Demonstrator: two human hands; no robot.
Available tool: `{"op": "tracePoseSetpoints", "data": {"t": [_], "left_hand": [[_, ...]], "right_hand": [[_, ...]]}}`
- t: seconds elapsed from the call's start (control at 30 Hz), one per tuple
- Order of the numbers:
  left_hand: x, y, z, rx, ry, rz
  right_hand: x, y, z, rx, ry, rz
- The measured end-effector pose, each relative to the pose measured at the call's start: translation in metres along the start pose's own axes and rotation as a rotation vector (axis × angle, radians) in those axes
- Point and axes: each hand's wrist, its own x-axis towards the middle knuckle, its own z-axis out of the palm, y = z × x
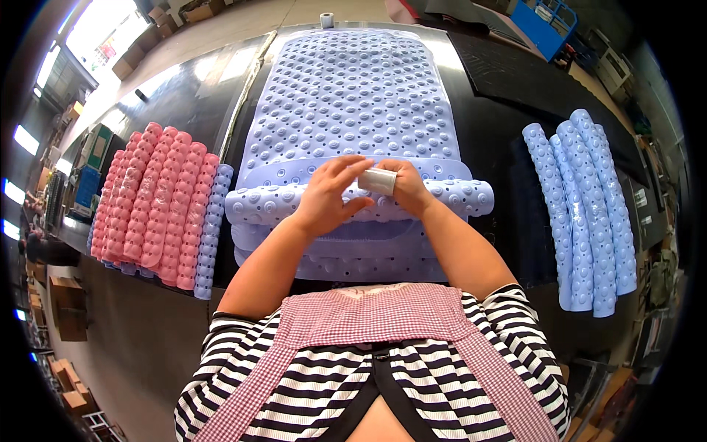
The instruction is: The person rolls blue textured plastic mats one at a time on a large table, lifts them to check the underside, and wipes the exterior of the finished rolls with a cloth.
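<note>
In my right hand (pixel 412 188) is a small whitish roll (pixel 378 180), which looks like tape or labels. My left hand (pixel 330 193) is open, thumb and fingers apart, its fingertips close to the roll; whether they touch it I cannot tell. Both hands are above a rolled-up light blue bumpy mat (pixel 464 197) lying crosswise in front of me. Beyond it a flat blue mat (pixel 353 96) with raised round bumps and small holes stretches toward the far end of the table. More blue mat layers (pixel 339 258) lie on the near side, under the rolled one.
Rolled pink mats (pixel 158 202) and a blue one (pixel 212 228) are lined up at the left on the black table (pixel 184 96). Several rolled blue mats (pixel 585 214) lie at the right. A white roll (pixel 327 20) stands at the far edge, and a dark sheet (pixel 515 74) lies back right.
</note>
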Motion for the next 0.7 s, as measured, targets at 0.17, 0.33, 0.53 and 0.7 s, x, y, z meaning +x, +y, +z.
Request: {"op": "tracePoseSetpoints", "data": {"t": [0.17, 0.33, 0.53, 0.7], "left_hand": [[0.010, -0.002, 0.014, 0.101, 0.159, 0.222], [0.016, 0.000, 0.019, 0.036, 0.131, 0.249], [0.037, -0.010, -0.003, -0.121, -0.088, -0.132], [0.058, -0.062, 0.008, -0.043, -0.157, -0.248]], "right_hand": [[-0.001, -0.013, 0.006, 0.002, -0.037, 0.000], [0.002, -0.010, -0.007, -0.142, -0.074, 0.130], [-0.013, -0.001, 0.013, -0.606, 0.055, -0.306], [-0.069, 0.003, 0.041, -0.848, 0.143, -0.488]]}}
